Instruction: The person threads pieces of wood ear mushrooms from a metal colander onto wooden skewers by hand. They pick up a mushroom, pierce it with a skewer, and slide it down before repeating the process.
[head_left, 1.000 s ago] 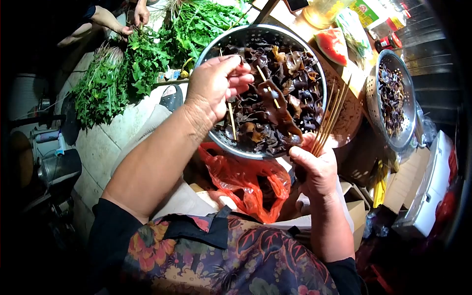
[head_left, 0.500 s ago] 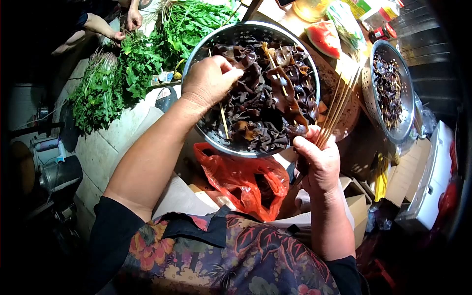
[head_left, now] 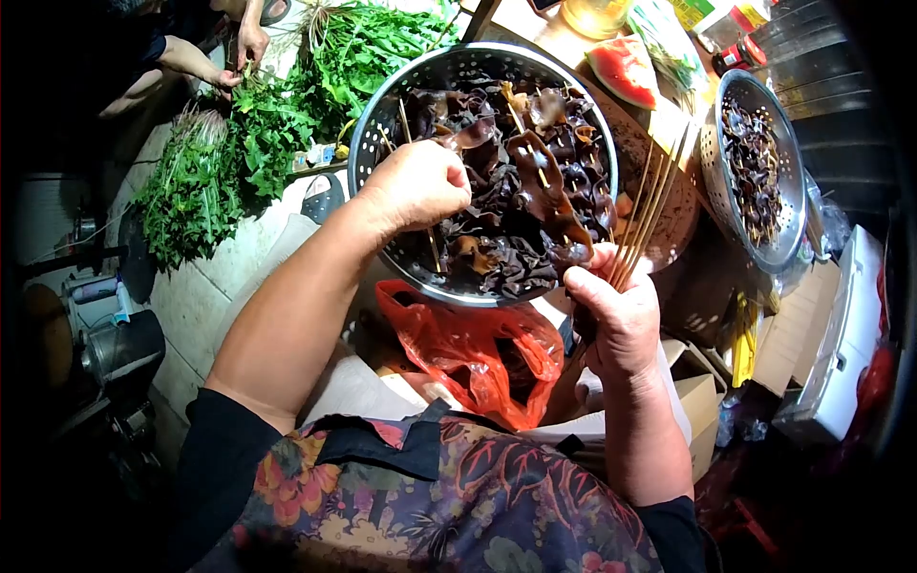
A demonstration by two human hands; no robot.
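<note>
A metal colander holds dark, ruffled wood ear mushrooms, some threaded on thin sticks. Over its left part is my left hand, fingers curled in; whether anything is between them is hidden. My right hand, at the colander's lower right rim, is closed round a bundle of bare wooden skewers fanning upward. It also grips the lower end of a skewer threaded with brown mushroom pieces, which slants up over the colander.
A second colander with skewered mushrooms stands at right. Watermelon lies above on the table. Leafy greens and another person's hands are at upper left. A red plastic bag sits below the colander.
My left hand has moved slightly down, away from the mushroom piece near its fingertips, and its fingers have curled in. My right hand has hardly moved.
</note>
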